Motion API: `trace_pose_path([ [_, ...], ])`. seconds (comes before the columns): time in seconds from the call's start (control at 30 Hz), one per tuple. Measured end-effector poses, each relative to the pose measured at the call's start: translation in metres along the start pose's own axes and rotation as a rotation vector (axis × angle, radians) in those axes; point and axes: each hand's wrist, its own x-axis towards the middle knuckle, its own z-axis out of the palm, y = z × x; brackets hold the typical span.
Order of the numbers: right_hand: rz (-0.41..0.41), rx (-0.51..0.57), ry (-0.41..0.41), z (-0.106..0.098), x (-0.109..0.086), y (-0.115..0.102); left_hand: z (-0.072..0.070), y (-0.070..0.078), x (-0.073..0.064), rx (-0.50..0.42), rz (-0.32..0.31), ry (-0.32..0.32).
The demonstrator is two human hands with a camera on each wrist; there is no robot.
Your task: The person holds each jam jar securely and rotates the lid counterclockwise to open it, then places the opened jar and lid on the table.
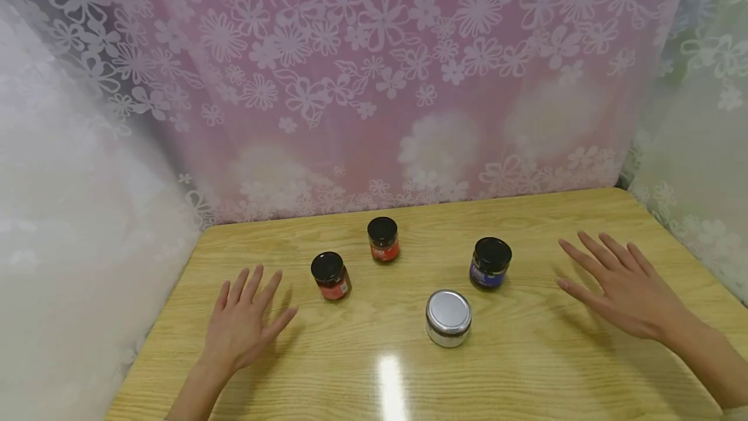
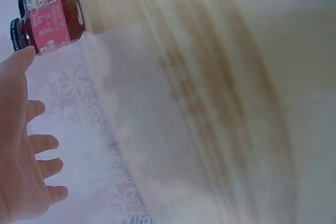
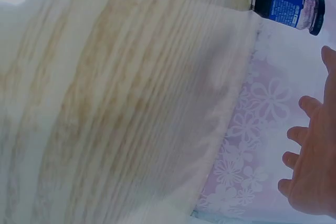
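My left hand (image 1: 238, 329) is spread over the left side of the table, holding nothing. Nearest to it stands a jar with a black lid and red label (image 1: 331, 276); in the left wrist view that red-labelled jar (image 2: 51, 27) shows beyond my thumb. A second red-labelled jar (image 1: 384, 240) stands further back. At the right, my right hand (image 1: 628, 291) hovers with fingers spread, also holding nothing. Left of it is a blue-labelled jar with a black lid (image 1: 490, 264), seen in the right wrist view as well (image 3: 287, 2). A low jar with a silver lid (image 1: 448, 318) stands nearer the front.
The jars stand upright on a wood-grain table (image 1: 327, 369). A pink curtain with white flowers (image 1: 362, 83) hangs along its back edge, and pale curtains flank both sides. Light glares off the tabletop at the front middle.
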Motion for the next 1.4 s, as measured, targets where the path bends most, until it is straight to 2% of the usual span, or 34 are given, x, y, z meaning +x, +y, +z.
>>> trace_pose_path([
  [0.43,0.003,-0.041,0.024,-0.011,0.001,-0.009,-0.003,0.000,0.002,-0.008,0.021,0.014],
  [0.83,-0.081,-0.068,0.073,-0.023,0.014,-0.021,-0.003,-0.001,0.005,-0.015,0.059,0.084],
  [1.4,-0.136,-0.046,0.010,-0.037,0.057,-0.032,0.003,0.005,0.015,-0.035,0.006,0.027],
])
